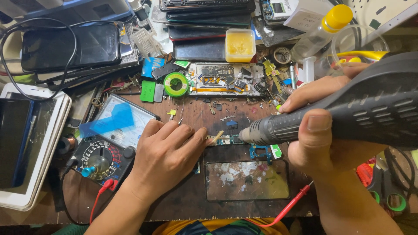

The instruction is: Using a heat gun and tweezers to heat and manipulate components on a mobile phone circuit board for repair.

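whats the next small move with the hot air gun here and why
Probably hold the hot air gun steady in the right hand: its nozzle is aimed at the small circuit board, which the left hand pins down with a thin stick.

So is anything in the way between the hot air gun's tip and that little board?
Nothing visible. The gun in the right hand points its nozzle straight at the small board, with no object between them. The left hand presses a stick on the board's other end, clear of the nozzle.
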